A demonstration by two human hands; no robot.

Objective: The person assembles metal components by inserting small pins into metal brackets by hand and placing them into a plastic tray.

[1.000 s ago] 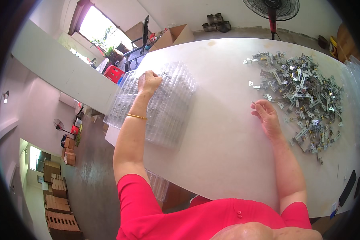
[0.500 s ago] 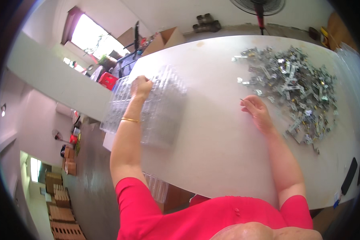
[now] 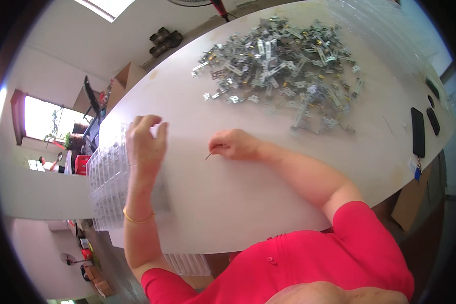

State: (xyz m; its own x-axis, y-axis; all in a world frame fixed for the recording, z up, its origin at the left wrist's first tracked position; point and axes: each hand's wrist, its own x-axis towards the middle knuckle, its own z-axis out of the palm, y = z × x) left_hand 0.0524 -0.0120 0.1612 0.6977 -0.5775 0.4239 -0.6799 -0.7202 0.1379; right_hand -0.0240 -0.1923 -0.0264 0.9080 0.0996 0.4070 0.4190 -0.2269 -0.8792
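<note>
My right hand [image 3: 235,144] is over the middle of the white table, its fingers closed in a pinch. Sticking out from the fingertips is a small thin metal piece [image 3: 207,156], too small to tell its exact kind. My left hand [image 3: 146,142] is raised beside a stack of clear plastic compartment trays [image 3: 106,182], with thumb and fingers apart and nothing seen between them. Part of the stack is hidden behind my left forearm. A large heap of small silvery metal brackets [image 3: 283,61], some with brass-coloured bits, lies beyond my right hand.
On the right of the white table [image 3: 268,202] lie a black phone-like object [image 3: 418,133] and clear plastic sheeting [image 3: 385,35]. More clear trays [image 3: 187,264] stand below the near edge. A cardboard box [image 3: 126,78] and a standing fan [image 3: 219,7] are beyond the far edge.
The view has turned right. My left hand has come off the top of the tray stack, and its fingers have opened. My right hand has moved left, away from the heap, still pinching the thin piece.
</note>
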